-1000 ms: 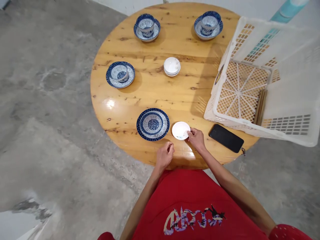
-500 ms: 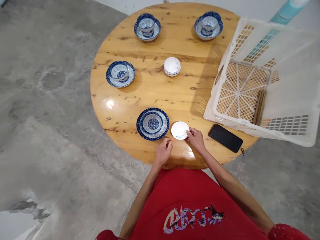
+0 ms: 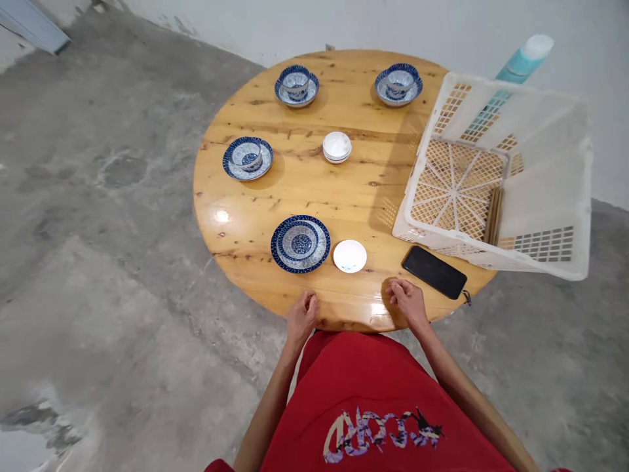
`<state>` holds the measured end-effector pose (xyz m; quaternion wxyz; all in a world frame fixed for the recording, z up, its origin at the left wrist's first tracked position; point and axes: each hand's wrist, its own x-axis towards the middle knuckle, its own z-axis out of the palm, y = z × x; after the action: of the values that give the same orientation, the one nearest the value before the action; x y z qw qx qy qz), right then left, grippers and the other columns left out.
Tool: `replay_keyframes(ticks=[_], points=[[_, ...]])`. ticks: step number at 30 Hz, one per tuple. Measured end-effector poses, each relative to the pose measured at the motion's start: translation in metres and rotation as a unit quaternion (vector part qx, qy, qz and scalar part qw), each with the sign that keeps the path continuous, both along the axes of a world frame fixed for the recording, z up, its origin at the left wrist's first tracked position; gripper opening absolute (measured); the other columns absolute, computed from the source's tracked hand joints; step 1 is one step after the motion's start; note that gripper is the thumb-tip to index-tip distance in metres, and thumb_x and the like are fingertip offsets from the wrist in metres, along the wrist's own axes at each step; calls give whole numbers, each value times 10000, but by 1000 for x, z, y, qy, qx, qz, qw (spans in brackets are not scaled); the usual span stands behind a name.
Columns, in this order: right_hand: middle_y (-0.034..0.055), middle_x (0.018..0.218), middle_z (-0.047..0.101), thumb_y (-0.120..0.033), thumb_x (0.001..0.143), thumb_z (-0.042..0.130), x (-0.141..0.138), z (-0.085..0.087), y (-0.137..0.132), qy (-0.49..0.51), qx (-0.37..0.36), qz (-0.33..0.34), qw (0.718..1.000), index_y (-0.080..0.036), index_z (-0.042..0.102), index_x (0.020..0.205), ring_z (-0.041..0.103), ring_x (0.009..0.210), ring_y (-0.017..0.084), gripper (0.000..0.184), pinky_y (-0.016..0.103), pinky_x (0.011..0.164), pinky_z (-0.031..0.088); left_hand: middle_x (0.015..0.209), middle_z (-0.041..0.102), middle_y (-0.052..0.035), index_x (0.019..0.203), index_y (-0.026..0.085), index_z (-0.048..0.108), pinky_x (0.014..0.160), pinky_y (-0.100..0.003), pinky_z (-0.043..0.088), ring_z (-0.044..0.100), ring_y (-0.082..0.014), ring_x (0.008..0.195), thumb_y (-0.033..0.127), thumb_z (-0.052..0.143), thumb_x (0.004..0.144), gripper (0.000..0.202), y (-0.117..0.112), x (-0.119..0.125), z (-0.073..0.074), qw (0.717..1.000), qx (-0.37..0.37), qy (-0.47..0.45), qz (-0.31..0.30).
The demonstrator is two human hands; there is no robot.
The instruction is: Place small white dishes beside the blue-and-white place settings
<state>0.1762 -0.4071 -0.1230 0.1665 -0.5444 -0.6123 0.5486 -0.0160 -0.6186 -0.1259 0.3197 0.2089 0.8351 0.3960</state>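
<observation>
The left hand (image 3: 301,313) is at the near edge of the round wooden table (image 3: 344,196) with its fingers curled in, holding nothing. The right hand (image 3: 407,301) rests there too, fingers loosely bent and empty. The small white dish (image 3: 350,255) sits on the table just past the fingertips, between the two hands and a bit closer to the right one, not touching either. It looks light, hard, smooth and easy to break, so I think it is best pinched by its thin rim. Just left of it is one blue plate (image 3: 300,243) with no cup. Farther off are three blue cups on saucers, and one little stack of white dishes (image 3: 337,146). Right of the right fingers lies one black phone (image 3: 434,272), beside one white basket (image 3: 496,177).
</observation>
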Motion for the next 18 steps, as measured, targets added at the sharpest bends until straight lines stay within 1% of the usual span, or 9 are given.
replay_keyframes(ticks=[2,4,8,12,15,18], points=[[58,718,681,-593,737,579,11,-3,-4,5,-6,-10,1000,-134,652,884,508,450,121,487,273,488,427,756,675,-8,915,206,594,661,-268,475,639,-156,649,394,412,895,262,-14,8,2,1000,0,7,24],[63,719,684,-570,734,580,15,-4,-7,12,-8,-5,1000,-132,653,880,512,450,123,468,273,487,423,741,668,-3,923,202,595,669,-272,482,637,-154,633,396,414,892,267,-30,19,4,999,1,12,51],[73,735,695,-546,747,573,12,-4,-14,35,-10,29,999,-139,661,890,519,454,134,440,276,468,422,707,656,8,926,203,598,656,-280,489,632,-156,598,422,421,882,285,-66,47,11,995,-21,6,97],[66,733,687,-520,772,575,6,-9,-34,58,-18,79,995,-154,668,892,526,461,138,396,279,469,425,679,657,8,885,212,599,632,-292,495,637,-167,574,442,425,866,289,-97,73,16,989,-40,1,145],[52,719,672,-517,771,576,9,-14,-56,66,-40,106,991,-155,663,894,515,448,132,392,276,457,414,679,654,5,875,214,604,630,-297,497,636,-170,581,446,433,858,289,-109,80,18,985,-33,7,170],[42,689,659,-526,748,590,16,-15,-77,68,-57,97,991,-160,660,872,499,435,133,392,278,440,404,675,646,3,876,211,603,619,-293,494,627,-166,579,452,443,845,290,-109,71,22,984,-16,0,178]])
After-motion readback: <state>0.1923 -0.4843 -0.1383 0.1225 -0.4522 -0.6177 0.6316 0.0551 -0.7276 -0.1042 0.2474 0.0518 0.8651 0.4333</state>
